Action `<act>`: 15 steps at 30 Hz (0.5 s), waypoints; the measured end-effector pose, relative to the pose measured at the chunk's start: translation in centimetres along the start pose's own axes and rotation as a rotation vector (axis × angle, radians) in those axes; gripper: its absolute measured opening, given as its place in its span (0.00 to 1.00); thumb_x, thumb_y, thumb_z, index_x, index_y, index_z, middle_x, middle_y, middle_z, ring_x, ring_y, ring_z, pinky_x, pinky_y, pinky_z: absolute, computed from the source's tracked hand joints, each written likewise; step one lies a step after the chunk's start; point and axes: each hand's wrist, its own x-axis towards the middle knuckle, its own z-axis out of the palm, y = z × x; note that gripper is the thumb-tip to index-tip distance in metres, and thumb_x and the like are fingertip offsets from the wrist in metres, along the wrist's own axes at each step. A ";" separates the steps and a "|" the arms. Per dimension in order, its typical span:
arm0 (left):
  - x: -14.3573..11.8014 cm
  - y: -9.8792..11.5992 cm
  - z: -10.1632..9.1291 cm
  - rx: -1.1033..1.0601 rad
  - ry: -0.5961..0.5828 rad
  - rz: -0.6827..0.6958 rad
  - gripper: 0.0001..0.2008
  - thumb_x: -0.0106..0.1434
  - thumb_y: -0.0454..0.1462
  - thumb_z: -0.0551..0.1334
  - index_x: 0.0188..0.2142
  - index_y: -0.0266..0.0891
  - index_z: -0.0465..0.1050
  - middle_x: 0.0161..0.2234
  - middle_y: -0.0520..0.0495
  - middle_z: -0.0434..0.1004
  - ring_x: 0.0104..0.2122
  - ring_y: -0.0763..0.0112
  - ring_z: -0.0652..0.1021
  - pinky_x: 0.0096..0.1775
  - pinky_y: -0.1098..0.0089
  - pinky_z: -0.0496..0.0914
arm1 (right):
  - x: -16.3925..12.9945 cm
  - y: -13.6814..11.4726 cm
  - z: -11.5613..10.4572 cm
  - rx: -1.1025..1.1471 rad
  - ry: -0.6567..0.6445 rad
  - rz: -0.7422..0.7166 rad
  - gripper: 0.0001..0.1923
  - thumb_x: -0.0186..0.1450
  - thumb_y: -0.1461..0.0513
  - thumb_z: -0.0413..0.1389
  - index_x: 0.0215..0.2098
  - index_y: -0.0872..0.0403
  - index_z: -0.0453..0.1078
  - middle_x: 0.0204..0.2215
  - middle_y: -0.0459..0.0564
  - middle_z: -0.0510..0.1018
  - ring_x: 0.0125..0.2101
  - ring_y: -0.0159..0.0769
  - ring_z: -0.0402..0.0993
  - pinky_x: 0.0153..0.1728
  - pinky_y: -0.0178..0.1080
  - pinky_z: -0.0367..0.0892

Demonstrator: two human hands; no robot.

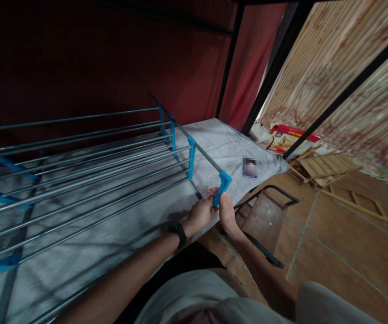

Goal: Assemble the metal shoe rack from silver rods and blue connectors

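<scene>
A metal rack (89,162) of long silver tubes and blue plastic connectors lies on its side on a grey blanket (221,144). Both hands meet at its near right corner. My right hand (227,211) grips the lower end of a blue corner connector (223,185) that caps a dark side rod (200,150). My left hand (200,213), with a black watch on its wrist, closes around the same connector from the left, just below it.
A small blurred card (250,167) lies on the blanket near the corner. A black metal frame (268,225) rests on the tiled floor below. Wooden slatted pieces (325,168) and a red box (290,137) sit by the curtain at right.
</scene>
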 end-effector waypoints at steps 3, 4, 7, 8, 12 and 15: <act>0.1 -0.3 0.3 0.008 -0.002 0.000 0.19 0.72 0.36 0.57 0.59 0.32 0.70 0.53 0.30 0.81 0.51 0.50 0.82 0.55 0.54 0.73 | 0.1 0.0 0.1 0.023 0.026 0.013 0.30 0.71 0.35 0.46 0.43 0.48 0.75 0.42 0.52 0.84 0.48 0.46 0.79 0.54 0.49 0.73; 0.1 -0.3 0.4 0.006 0.000 0.005 0.19 0.72 0.36 0.57 0.59 0.32 0.70 0.54 0.29 0.81 0.52 0.49 0.82 0.55 0.54 0.73 | 0.1 0.0 0.1 0.041 0.032 0.018 0.30 0.70 0.35 0.47 0.43 0.48 0.76 0.41 0.52 0.84 0.48 0.46 0.79 0.54 0.49 0.73; 0.1 -0.5 0.5 -0.014 0.013 0.028 0.19 0.72 0.36 0.57 0.60 0.33 0.70 0.55 0.30 0.80 0.53 0.49 0.81 0.57 0.53 0.72 | 0.0 0.0 0.1 0.064 0.034 0.026 0.29 0.70 0.35 0.48 0.43 0.47 0.76 0.41 0.51 0.84 0.48 0.46 0.78 0.55 0.49 0.72; 0.1 -0.6 0.5 -0.024 0.016 0.031 0.19 0.72 0.36 0.57 0.60 0.33 0.70 0.55 0.31 0.80 0.53 0.50 0.81 0.58 0.53 0.72 | 0.0 0.0 0.1 0.063 0.034 0.024 0.29 0.70 0.35 0.48 0.43 0.47 0.76 0.41 0.51 0.84 0.48 0.46 0.78 0.55 0.49 0.72; 0.1 -0.5 0.4 -0.041 0.010 0.017 0.18 0.72 0.37 0.57 0.58 0.35 0.71 0.55 0.32 0.81 0.54 0.50 0.81 0.58 0.53 0.72 | 0.0 -0.1 0.0 0.073 0.028 0.025 0.29 0.70 0.35 0.48 0.43 0.47 0.76 0.41 0.52 0.84 0.49 0.47 0.78 0.55 0.50 0.72; 0.0 -0.1 0.0 -0.040 -0.002 0.015 0.17 0.72 0.36 0.57 0.57 0.34 0.72 0.56 0.32 0.80 0.55 0.51 0.80 0.58 0.55 0.71 | 0.1 -0.1 0.0 0.069 0.011 0.030 0.30 0.70 0.35 0.48 0.43 0.47 0.76 0.41 0.52 0.84 0.49 0.47 0.78 0.55 0.50 0.72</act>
